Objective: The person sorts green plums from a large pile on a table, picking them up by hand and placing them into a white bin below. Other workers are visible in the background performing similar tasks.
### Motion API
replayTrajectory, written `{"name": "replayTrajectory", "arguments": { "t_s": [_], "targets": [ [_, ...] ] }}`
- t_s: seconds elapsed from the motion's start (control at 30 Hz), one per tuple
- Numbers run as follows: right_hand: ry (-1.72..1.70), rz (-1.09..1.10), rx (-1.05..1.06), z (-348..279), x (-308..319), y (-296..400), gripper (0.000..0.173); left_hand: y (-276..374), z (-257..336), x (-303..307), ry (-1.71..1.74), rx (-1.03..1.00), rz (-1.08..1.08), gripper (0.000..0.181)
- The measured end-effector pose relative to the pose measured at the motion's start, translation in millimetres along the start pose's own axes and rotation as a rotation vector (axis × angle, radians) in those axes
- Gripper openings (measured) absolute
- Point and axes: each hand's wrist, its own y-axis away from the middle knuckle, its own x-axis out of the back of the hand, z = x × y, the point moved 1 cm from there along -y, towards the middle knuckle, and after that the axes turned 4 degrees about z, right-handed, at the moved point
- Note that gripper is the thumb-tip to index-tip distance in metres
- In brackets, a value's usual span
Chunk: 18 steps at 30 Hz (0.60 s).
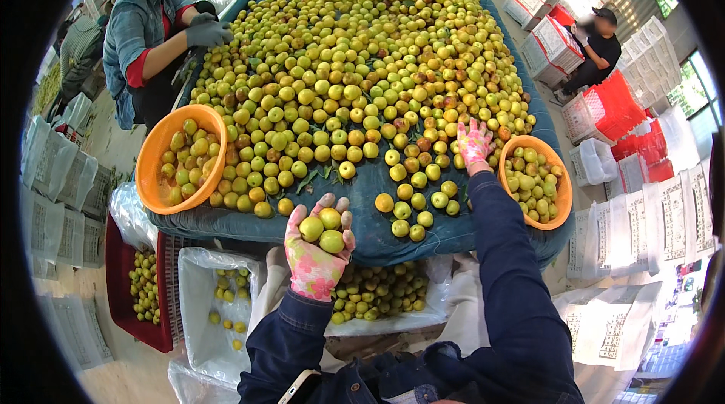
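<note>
My left hand [318, 245], in a flowered glove, is turned palm up in front of the table edge and cradles several yellow-green jujubes [322, 230]. Stretched out to the right, my right hand [474, 142] wears a matching glove and rests with fingers spread on the heap of jujubes [362, 64]. Whether its fingers grip any fruit cannot be made out. Close to that hand stands an orange plastic basket [568, 200] of green fruit. A few loose jujubes [418, 200] lie on the blue cloth [362, 194] between my hands.
Another orange basket [144, 160] tilts at the table's left corner. Beneath the edge are a plastic-lined crate [391, 329] of fruit, a lined white crate [195, 313] and a dark red crate [116, 285]. A gloved co-worker [141, 36] sits left; another person [605, 50] is among crates at right.
</note>
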Motion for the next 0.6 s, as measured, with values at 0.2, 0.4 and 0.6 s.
{"name": "replayTrajectory", "arguments": {
  "t_s": [0.2,0.4,0.6],
  "targets": [
    [-0.035,-0.047,0.255,-57,-4,55,0.077,0,-8,-2,-0.028,0.01,0.026,0.042],
    [-0.011,-0.224,0.544,-55,6,106,0.082,-9,-14,5,-0.05,0.04,-0.003,0.043],
    [-0.681,-0.148,0.383,-47,45,20,0.048,4,-21,3,-0.077,0.131,0.012,0.042]
  ]
}}
